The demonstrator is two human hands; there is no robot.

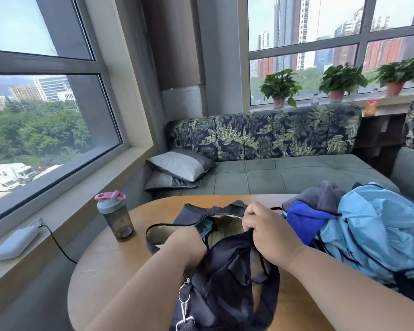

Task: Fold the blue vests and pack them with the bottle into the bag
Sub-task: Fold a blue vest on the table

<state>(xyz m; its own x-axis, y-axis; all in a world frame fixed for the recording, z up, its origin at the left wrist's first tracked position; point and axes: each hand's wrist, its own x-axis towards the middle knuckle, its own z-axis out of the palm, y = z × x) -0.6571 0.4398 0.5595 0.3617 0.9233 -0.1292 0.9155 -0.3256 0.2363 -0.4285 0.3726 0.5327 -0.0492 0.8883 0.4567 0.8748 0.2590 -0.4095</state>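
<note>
A dark bag [227,271] lies open on the round wooden table [101,278], its pale lining showing. My left hand [189,237] reaches down into the bag's opening, and its fingers are hidden inside. My right hand [268,230] grips the bag's upper rim and holds it open. To the right lies a crumpled heap of blue vests [378,230], light blue with a darker blue one [306,218] and grey cloth on top. A grey shaker bottle [116,216] with a pink lid stands upright at the table's left edge.
A white power bank [14,242] with a black cable lies on the window ledge to the left. Behind the table is a green sofa [285,173] with leaf-print backrest and grey cushions [179,166]. Potted plants [280,89] line the far sill.
</note>
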